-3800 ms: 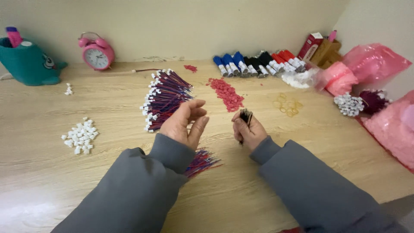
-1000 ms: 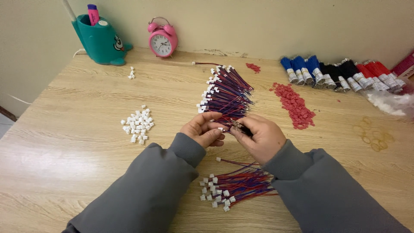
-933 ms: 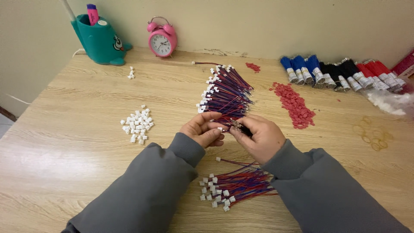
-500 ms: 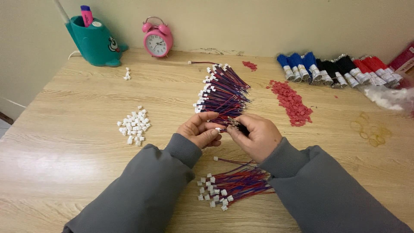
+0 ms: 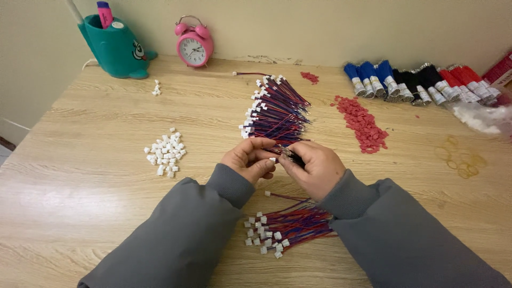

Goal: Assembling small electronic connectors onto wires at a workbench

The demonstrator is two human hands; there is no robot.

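My left hand (image 5: 249,160) and my right hand (image 5: 316,167) meet over the middle of the wooden table (image 5: 80,181). Together they pinch a thin red-and-blue wire with a small white connector (image 5: 272,159) at its end. My right hand also grips a dark bunch of wires (image 5: 295,156). Just beyond my hands lies a big fanned bundle of red-and-blue wires (image 5: 277,110) with white connectors. A smaller bundle of the same wires (image 5: 288,228) lies near me, between my grey sleeves.
A pile of small white connectors (image 5: 166,151) lies to the left; a few more (image 5: 156,88) sit farther back. Red plastic bits (image 5: 364,121), rubber bands (image 5: 461,159), blue, black and red wire bundles (image 5: 416,85), a pink alarm clock (image 5: 194,48) and a teal pen holder (image 5: 114,45) line the back.
Since 3.8 s ago my view swung left and my hands came together on a wire. Over the last second the hands stayed joined, with only slight finger movement.
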